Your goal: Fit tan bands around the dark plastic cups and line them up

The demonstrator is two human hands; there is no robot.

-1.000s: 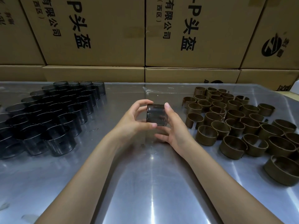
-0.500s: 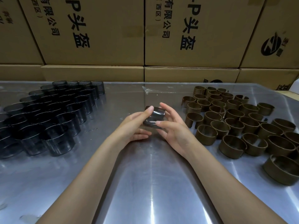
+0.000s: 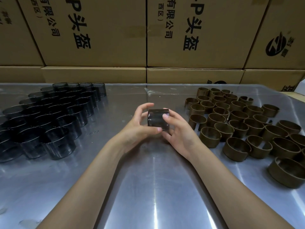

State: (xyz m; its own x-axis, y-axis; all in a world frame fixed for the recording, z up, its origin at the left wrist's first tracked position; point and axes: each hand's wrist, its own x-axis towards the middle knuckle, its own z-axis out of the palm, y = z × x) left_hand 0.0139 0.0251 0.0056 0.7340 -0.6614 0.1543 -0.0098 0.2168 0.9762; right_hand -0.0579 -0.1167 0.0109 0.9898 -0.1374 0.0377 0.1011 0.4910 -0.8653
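Observation:
A dark translucent plastic cup (image 3: 156, 119) is held between both hands above the middle of the metal table (image 3: 148, 187). My left hand (image 3: 139, 125) curls round its left side, thumb under the front. My right hand (image 3: 179, 132) grips the right side, with its thumb pressed on the cup's face. No tan band is on this cup. Several dark cups (image 3: 49, 116) stand packed in rows at the left. Several open tan bands (image 3: 239, 123) stand on the right half of the table.
Stacked cardboard boxes (image 3: 99, 30) with printed characters form a wall behind the table's far edge. A scrap of clear tape (image 3: 151, 92) lies near the back middle. Bare steel lies between the cups and the bands.
The cup was held upright, then tipped flat and low half a second ago; now both hands have raised it and turned it so its side faces me.

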